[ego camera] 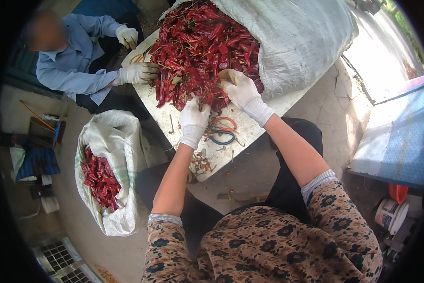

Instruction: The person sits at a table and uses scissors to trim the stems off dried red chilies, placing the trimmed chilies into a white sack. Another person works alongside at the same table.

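A large heap of dried red chili peppers (205, 49) spills from a white woven sack (297, 39) onto a pale tabletop (249, 136). At the heap's front edge, my left hand (195, 120), in a white knit glove, has its fingers closed around a pepper. My gloved right hand (242, 90) reaches into the peppers farther right, its fingers curved over them; whether it grips one is hidden. Scissors with one orange and one dark handle loop (223, 142) lie just right of my left wrist. Cut stems and scraps (201, 163) litter the near corner.
Across the table's left side sits a co-worker (81, 53), whose gloved hand (139, 73) touches the heap. Other scissors (138, 58) rest beside it. On the floor stands an open white sack (121, 148) holding red peppers (100, 180). A blue-topped surface (392, 138) is at right.
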The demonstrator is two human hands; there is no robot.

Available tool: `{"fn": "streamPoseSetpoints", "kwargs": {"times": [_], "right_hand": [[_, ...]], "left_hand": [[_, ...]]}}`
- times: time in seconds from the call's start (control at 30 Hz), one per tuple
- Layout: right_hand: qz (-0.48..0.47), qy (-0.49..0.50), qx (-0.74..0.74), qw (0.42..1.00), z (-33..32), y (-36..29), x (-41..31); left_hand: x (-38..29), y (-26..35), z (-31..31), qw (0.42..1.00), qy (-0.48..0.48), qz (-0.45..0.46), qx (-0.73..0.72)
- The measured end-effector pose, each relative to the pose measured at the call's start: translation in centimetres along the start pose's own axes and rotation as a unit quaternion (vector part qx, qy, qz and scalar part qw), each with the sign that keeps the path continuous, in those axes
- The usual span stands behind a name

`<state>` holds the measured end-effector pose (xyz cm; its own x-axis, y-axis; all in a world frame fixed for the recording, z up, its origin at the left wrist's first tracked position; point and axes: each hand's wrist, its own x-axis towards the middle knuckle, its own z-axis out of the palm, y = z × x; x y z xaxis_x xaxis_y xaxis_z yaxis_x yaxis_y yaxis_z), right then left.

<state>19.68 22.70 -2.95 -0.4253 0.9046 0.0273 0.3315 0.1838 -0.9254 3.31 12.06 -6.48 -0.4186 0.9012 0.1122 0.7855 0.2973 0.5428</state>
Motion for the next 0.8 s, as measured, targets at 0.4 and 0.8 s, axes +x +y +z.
{"fn": "streamPoseSetpoints", "kwargs": {"times": [0.4, 0.8], "right_hand": [[0.097, -0.118, 0.3, 0.942, 2.1, -1.9, -1.0], [0.065, -0.026, 0.142, 0.987, 0.7, -1.2, 0.2]], "left_hand": [[-0.5, -0.9, -5.3, 0.902, -0.177, -0.077, -0.387], [2.4, -5.4, -4.1, 0.82, -0.099, -0.136, -0.546]]}}
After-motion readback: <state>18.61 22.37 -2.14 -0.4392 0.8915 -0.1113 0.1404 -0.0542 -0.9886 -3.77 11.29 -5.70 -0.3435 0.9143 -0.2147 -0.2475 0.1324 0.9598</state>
